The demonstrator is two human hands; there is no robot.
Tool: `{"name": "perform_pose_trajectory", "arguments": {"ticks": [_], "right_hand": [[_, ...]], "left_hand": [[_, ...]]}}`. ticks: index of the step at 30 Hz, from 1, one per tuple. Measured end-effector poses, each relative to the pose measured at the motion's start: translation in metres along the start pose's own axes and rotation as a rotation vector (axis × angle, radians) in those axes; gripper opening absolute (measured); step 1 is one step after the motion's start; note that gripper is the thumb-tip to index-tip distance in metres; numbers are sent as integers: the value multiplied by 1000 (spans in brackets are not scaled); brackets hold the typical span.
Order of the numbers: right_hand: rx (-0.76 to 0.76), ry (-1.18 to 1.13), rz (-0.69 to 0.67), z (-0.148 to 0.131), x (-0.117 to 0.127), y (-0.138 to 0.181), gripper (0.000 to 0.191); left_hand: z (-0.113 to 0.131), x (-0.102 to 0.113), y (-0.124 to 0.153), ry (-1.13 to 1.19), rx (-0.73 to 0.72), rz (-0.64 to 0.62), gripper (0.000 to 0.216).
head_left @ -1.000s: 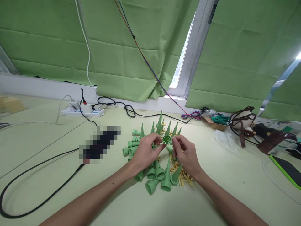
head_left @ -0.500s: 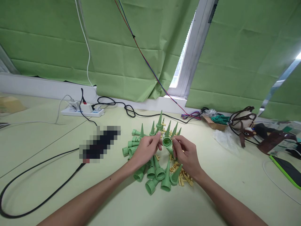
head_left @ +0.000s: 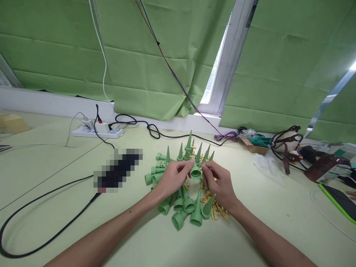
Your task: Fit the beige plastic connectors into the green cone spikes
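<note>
A heap of green plastic cone spikes lies on the pale green table, mixed with small yellow plastic pieces. My left hand and my right hand meet above the heap. Both pinch one green cone between their fingertips, its wide open end turned down towards me. Whether my right fingers also hold a small yellow piece is hidden. More cones stand upright behind my hands.
A black cable loops across the left of the table beside a blurred dark object. A white power strip sits at the back. Bags, a box and a green-edged tablet crowd the right side. Green curtains hang behind.
The cone held between my hands has tipped from facing me with its open mouth to pointing its mouth downwards, and both hands have sunk slightly towards the heap.
</note>
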State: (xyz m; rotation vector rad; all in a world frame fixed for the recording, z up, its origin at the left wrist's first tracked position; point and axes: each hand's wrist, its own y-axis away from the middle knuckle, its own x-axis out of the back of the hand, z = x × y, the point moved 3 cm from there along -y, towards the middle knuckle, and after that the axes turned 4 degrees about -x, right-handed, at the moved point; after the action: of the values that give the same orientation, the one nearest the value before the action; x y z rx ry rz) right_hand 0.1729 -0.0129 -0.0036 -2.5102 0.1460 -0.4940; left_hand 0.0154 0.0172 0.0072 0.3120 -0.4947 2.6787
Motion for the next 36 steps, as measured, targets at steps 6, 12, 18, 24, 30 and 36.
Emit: {"name": "perform_pose_trajectory", "arguments": {"ticks": [6, 12, 18, 24, 30, 36], "right_hand": [[-9, 16, -3, 2, -1, -1, 21], [3, 43, -20, 2, -2, -1, 20], [2, 49, -27, 1, -2, -1, 21], [-26, 33, -32, 1, -2, -1, 21], [-75, 24, -46, 0, -2, -1, 25], [-77, 50, -51, 1, -1, -2, 25]], "left_hand": [[4, -1, 1, -6, -23, -17, 40], [8, -1, 2, -38, -44, -25, 39], [9, -1, 3, -57, -53, -19, 35], [11, -1, 4, -100, -105, 12, 32], [11, -1, 4, -192, -203, 54, 24], [13, -1, 5, -269, -293, 37, 18]]}}
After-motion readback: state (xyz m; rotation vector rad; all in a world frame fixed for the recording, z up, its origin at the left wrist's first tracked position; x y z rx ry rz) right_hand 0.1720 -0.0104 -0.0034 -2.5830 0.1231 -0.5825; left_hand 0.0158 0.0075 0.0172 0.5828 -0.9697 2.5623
